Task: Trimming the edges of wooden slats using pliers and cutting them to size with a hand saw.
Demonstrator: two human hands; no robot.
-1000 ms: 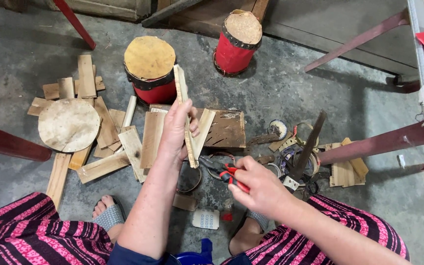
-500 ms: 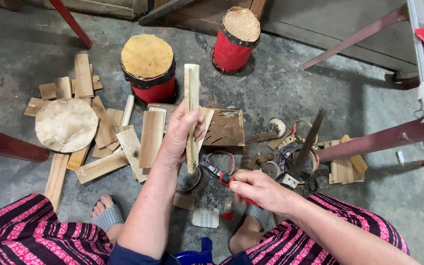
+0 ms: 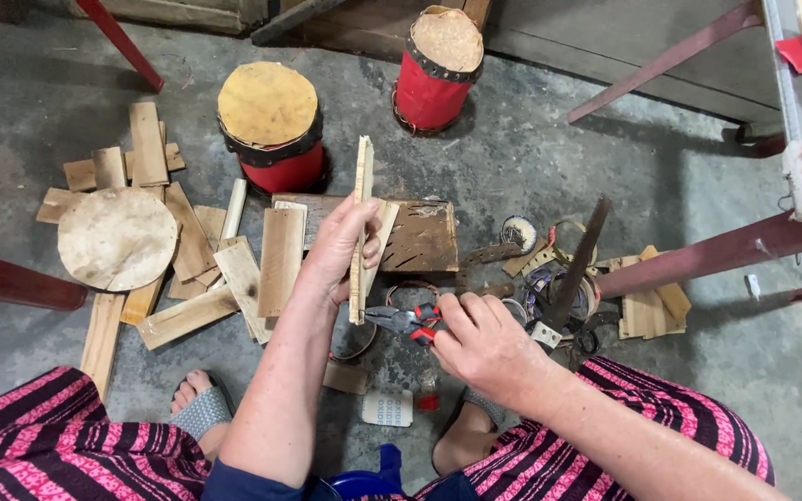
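Two hands at work, our left hand (image 3: 341,249) grasping an upright wooden slat (image 3: 361,223), our right hand (image 3: 480,345) clenched around red-handled pliers (image 3: 407,320), jaws at nine o'clock touching the slat's lower end, two skin-topped red drums (image 3: 271,125) at twelve o'clock.

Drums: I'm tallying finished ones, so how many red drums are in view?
2. One red drum stands on the floor above the wood pieces; the other red drum stands farther back, right of it. None appears hidden.

A drum-making workshop: wood slats (image 3: 192,269) (loosely heaped) lie left of the red drum (image 3: 273,125) on bare concrete floor (image 3: 531,176).
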